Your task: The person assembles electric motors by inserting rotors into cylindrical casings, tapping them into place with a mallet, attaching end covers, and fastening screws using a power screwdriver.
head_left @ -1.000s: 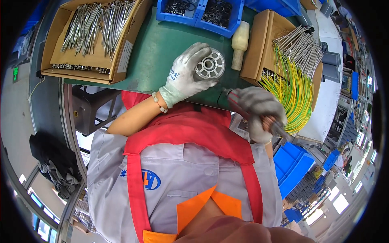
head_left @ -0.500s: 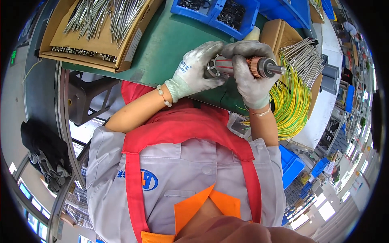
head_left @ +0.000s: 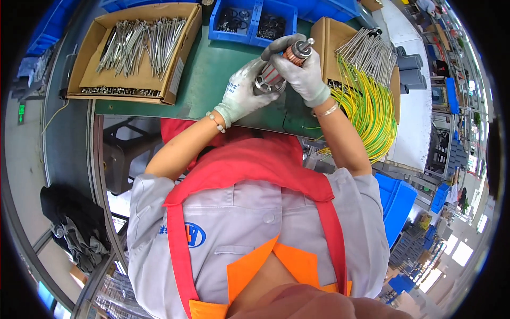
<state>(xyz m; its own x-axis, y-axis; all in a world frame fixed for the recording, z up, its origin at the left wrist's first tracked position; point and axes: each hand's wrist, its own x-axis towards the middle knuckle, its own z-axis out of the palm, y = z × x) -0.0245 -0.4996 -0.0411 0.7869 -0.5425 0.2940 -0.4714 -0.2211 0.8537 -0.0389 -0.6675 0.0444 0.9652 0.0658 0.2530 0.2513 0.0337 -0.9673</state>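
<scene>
Both my gloved hands hold a motor armature (head_left: 272, 75) above the front part of the green bench. It has a copper commutator and a bearing with a shaft stub at its upper right end. My left hand (head_left: 245, 89) is closed around the lower left end, where a silvery metal rim shows. My right hand (head_left: 304, 74) grips the body just below the copper end, with its fingers curled over the far side. The armature is tilted, its shaft pointing up to the right. The palms hide part of its middle.
At left on the green bench (head_left: 199, 69) lies a cardboard box (head_left: 172, 80) of metal rods. Blue bins (head_left: 249, 38) with dark rings stand at the back. To the right, another carton (head_left: 319, 40) holds more rods, beside a bundle of yellow-green wires (head_left: 372, 122).
My hands and the armature have shifted left in view. The armature has turned from nearly level to slanting, its shaft end now up. The view of the bench has shifted as well.
</scene>
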